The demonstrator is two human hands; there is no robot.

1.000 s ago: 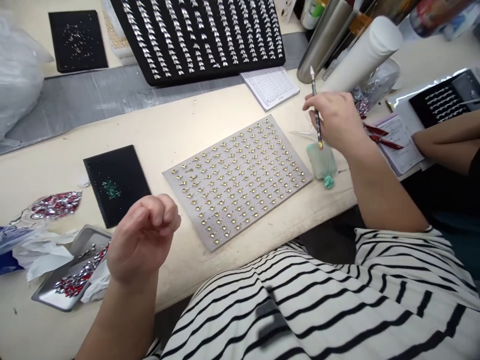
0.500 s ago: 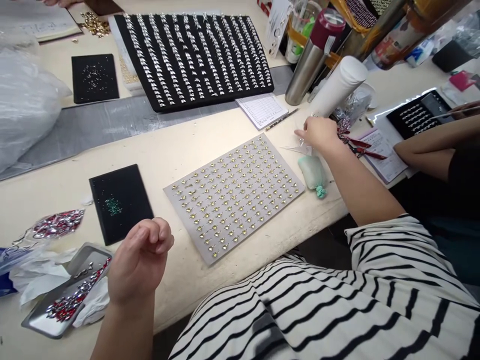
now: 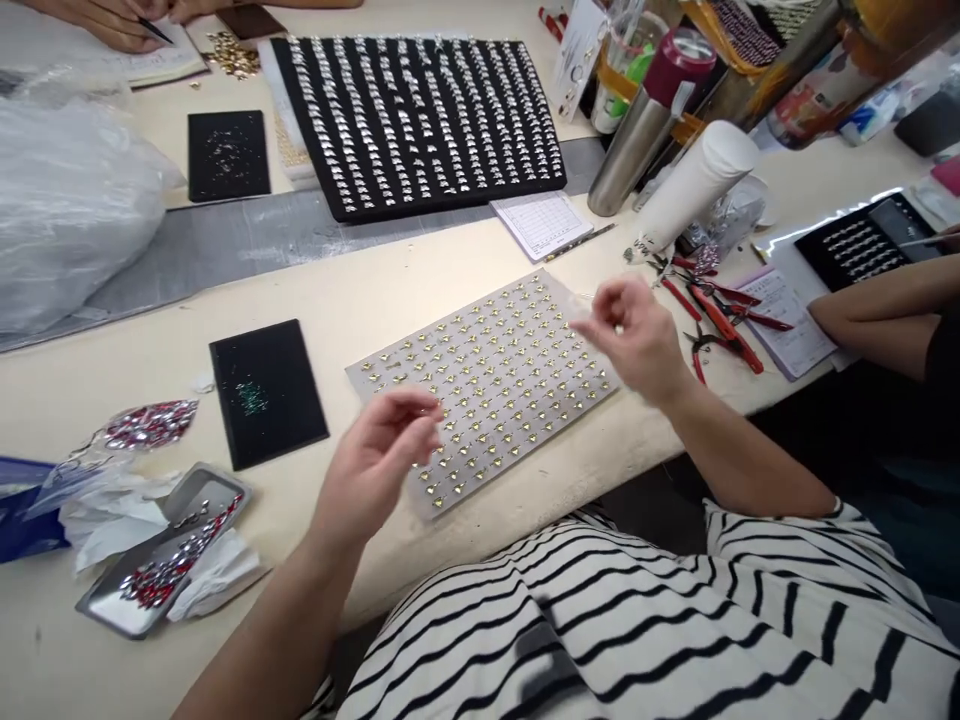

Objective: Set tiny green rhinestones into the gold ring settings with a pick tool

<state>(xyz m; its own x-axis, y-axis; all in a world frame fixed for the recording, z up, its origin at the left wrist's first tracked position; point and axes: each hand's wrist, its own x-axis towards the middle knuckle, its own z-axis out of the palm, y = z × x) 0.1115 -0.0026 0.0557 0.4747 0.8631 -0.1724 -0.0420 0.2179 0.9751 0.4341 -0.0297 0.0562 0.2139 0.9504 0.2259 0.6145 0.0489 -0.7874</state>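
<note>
My left hand (image 3: 382, 450) hovers over the left edge of a grey board (image 3: 397, 378), fingers loosely curled, thumb apart, nothing visible between them. Rows of small gold-coloured heart-shaped pieces (image 3: 491, 405) cover the board. Above its right edge, my right hand (image 3: 634, 340) is closed. Something pale and thin (image 3: 583, 299) shows by its fingertips, but I cannot make out what it is. To the right of that hand lie red-handled pliers (image 3: 724, 325).
At left are a black pad (image 3: 274, 420) with tiny green stones and a metal tray (image 3: 135, 625) of red and silver pieces. Behind stand a black display board (image 3: 352, 205), a steel flask (image 3: 626, 150) and a white bottle (image 3: 697, 185). Other people's hands (image 3: 124, 25) work nearby.
My right hand has drawn back toward the board, and the mint-tied pouch is no longer visible. My left hand has moved right over the board, its fingers loosening. The view has shifted slightly.
</note>
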